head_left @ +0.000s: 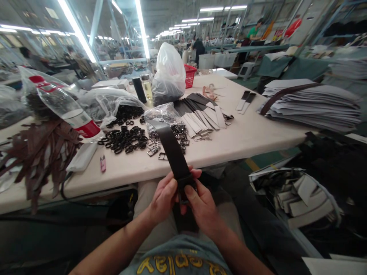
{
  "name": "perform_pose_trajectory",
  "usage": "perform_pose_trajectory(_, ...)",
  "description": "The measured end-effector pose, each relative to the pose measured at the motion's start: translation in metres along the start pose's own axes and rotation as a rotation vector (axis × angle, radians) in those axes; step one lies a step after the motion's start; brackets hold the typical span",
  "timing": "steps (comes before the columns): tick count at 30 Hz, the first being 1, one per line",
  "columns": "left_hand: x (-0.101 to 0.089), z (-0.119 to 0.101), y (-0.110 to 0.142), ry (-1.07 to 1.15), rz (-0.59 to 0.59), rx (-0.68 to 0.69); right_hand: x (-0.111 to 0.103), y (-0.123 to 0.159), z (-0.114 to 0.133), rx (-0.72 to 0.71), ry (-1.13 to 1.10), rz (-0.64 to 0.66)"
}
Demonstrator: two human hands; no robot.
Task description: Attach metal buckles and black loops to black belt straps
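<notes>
A dark belt strap (173,152) runs from my lap up over the table's front edge, its far end curving above the buckles. Both my left hand (166,193) and my right hand (200,198) are closed around its lower part, where a dark buckle partly shows under the fingers. My right thumb presses on the strap near that buckle. Beyond the strap lie several loose metal buckles (154,150) and a pile of black loops (126,138). A fan of grey and white strips (203,116) sits behind them.
Brown strips (43,152) hang over the table's left edge, near a plastic bottle (69,109) lying tilted. Pink snips (103,163) lie by the front edge. Stacked grey pieces (312,103) stand at right, above a bag of strips (301,198). A white plastic bag (169,72) stands at back.
</notes>
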State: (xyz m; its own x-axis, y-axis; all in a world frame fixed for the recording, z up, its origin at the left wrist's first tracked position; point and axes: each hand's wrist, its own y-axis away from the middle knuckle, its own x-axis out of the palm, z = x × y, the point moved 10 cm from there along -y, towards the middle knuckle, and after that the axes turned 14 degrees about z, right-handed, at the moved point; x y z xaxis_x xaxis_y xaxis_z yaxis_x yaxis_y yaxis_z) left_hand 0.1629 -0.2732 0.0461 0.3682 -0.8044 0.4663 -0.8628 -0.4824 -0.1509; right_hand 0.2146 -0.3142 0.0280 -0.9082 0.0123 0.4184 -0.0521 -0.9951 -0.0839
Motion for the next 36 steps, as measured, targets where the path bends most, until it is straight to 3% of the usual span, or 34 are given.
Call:
perform_pose_trajectory(6, -0.014, 0.012, -0.003, 0.095, -0.178, -0.019, -0.01, -0.002, 0.008, -0.027, 0.248, -0.125)
perform_pose_trajectory(8, -0.017, 0.014, -0.002, 0.071, -0.185, -0.022, -0.012, -0.003, 0.006, -0.022, 0.282, -0.126)
perform_pose_trajectory(13, -0.014, 0.011, -0.008, 0.015, -0.039, -0.045, -0.015, -0.007, 0.002, 0.017, 0.33, -0.033)
perform_pose_trajectory(19, -0.005, 0.001, -0.013, -0.058, 0.083, -0.036, -0.008, -0.004, 0.018, 0.007, 0.572, 0.096)
perform_pose_trajectory(23, -0.004, 0.016, -0.014, -0.119, 0.127, -0.152, -0.008, 0.0, 0.017, 0.014, 0.564, 0.109)
perform_pose_trajectory(27, -0.007, 0.023, -0.02, -0.229, 0.144, -0.211, -0.022, -0.001, 0.02, -0.002, 0.584, 0.054)
perform_pose_trajectory(31, -0.019, 0.026, -0.016, -0.435, 0.107, -0.186, -0.056, -0.008, 0.064, -0.03, 0.767, -0.093)
perform_pose_trajectory(33, -0.022, 0.043, -0.008, -0.521, 0.184, -0.24, -0.08, -0.015, 0.098, -0.046, 0.89, -0.175)
perform_pose_trajectory(36, -0.027, 0.087, 0.009, -0.612, 0.334, -0.385, -0.122, -0.028, 0.144, -0.053, 0.961, -0.243)
